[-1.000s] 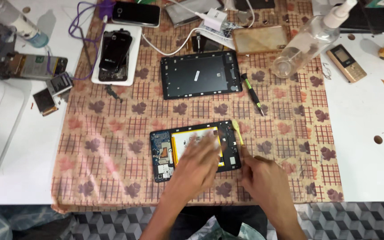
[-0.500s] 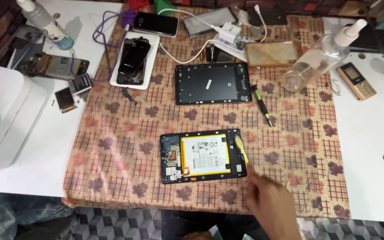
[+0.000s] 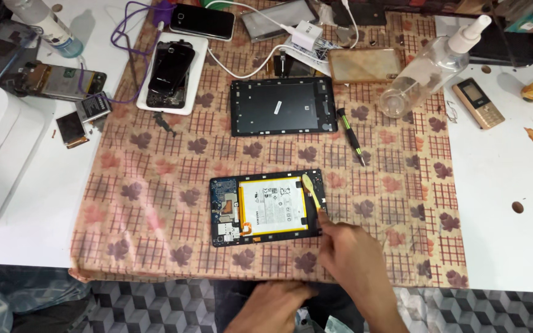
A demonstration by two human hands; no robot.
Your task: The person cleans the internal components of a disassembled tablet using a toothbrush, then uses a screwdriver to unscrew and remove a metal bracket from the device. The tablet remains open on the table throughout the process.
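Patterned cloth [image 3: 155, 203] is spread over the white table [image 3: 507, 185], and on its near middle an opened tablet [image 3: 266, 206] is laid with its pale battery [image 3: 274, 205] exposed; a detached black back cover [image 3: 282, 106] is set farther off, a green-handled screwdriver [image 3: 350, 134] just to its right. The right hand [image 3: 353, 246] is closed on a yellow pry tool [image 3: 311, 191], whose tip is placed at the tablet's right edge. The left hand [image 3: 272, 305] is held low below the cloth's near edge, clear of the tablet, fingers loosely curled and gripping nothing
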